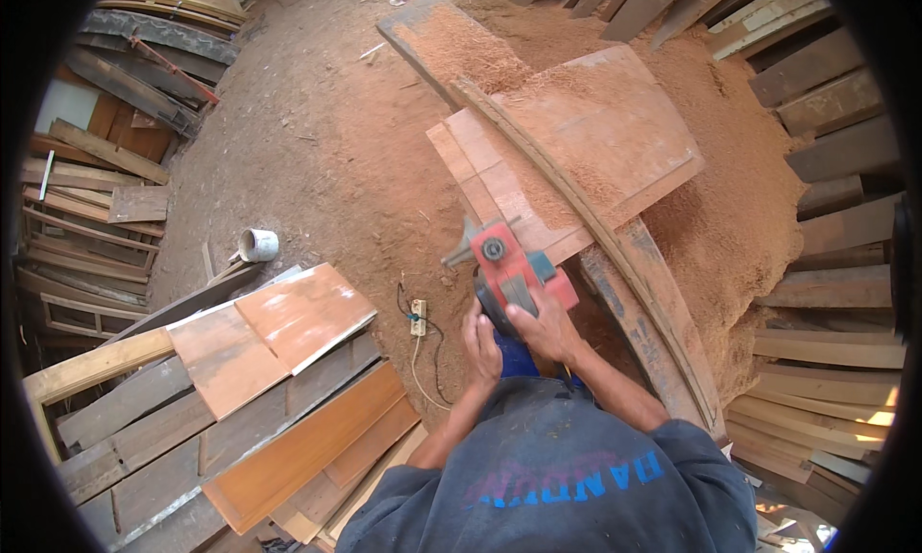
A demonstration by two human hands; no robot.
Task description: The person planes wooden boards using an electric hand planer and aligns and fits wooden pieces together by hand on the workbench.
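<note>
A red and black electric planer (526, 270) is held just in front of my body, by the near edge of a reddish wooden panel (490, 193). My right hand (549, 330) is closed on the planer's rear part, its thumb along the grey top. Against the black side of the tool lies my left hand (482, 344), its fingers close together and partly curled round it; their tips are partly hidden. A long narrow wooden strip (576, 199) runs across the panel. Shavings cover much of the panel and the bench plank (437, 49) beneath it.
A heap of reddish shavings (735, 236) spreads right of the bench. To the left, stacked boards and panels (279, 337) lie near a white bucket (258, 245). A socket block with cords (418, 318) rests on the ground. Planks (836, 289) line the right side.
</note>
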